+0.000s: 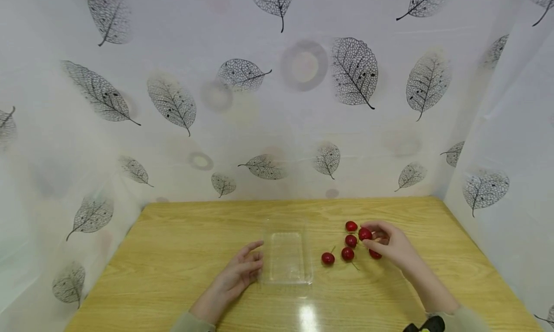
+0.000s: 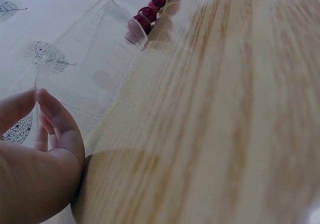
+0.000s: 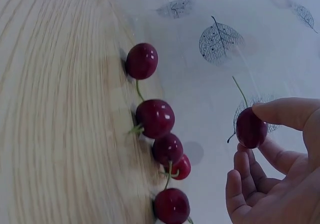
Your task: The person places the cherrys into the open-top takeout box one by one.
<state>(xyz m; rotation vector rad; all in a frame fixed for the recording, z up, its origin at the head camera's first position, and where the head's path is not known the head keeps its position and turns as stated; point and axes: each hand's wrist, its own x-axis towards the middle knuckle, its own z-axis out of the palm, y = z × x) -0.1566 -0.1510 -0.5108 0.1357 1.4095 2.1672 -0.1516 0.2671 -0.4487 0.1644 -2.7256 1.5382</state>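
A dark red cherry (image 3: 251,128) with a green stem hangs between the thumb and fingertips of my right hand (image 1: 391,245), raised off the table. Several more cherries (image 1: 347,254) lie loosely grouped to the left of and beneath that hand; stems show on some. To their left stands a clear plastic box (image 1: 287,281), open at the top, with no fruit visible inside. My left hand (image 1: 238,275) is at the box's left side. In the left wrist view, its thumb and index finger (image 2: 57,111) pinch the box's rim.
The wood-grain table (image 1: 182,255) carries everything. White sheeting (image 1: 277,130) printed with leaves encloses the back and both sides. A small black and yellow object (image 1: 426,325) shows by the right sleeve at the bottom edge.
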